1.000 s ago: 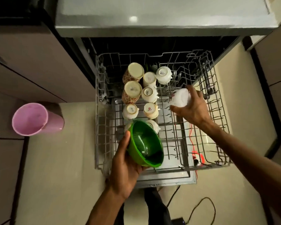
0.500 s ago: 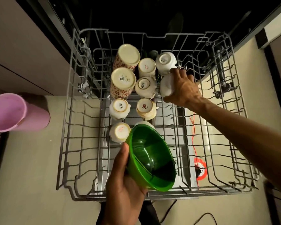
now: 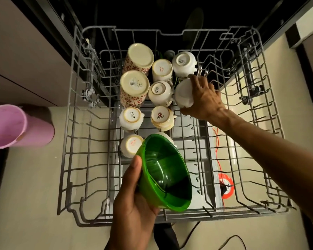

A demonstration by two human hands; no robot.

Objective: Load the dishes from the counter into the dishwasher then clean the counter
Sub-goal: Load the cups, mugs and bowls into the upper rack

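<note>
The grey wire dishwasher rack (image 3: 76, 134) is pulled out below me. Several upturned white cups and two patterned mugs (image 3: 134, 87) stand in its left-middle rows. My right hand (image 3: 204, 98) grips a white cup (image 3: 183, 92) upside down in the rack, right of a cup marked SISTA (image 3: 160, 92) and just in front of another white cup (image 3: 183, 64). My left hand (image 3: 134, 204) holds a green bowl (image 3: 166, 174) by its rim, tilted above the rack's front middle. The bowl hides part of one cup behind it.
A pink bucket (image 3: 16, 127) stands on the floor to the left of the rack. An orange cable and round plug (image 3: 225, 184) lie under the rack's right side. Black cables trail on the floor at the bottom. Cabinet fronts flank the dishwasher opening.
My right hand carried the white cup from above the rack's middle down into the row beside the other cups. The view moved closer to the rack. The green bowl stays in my left hand.
</note>
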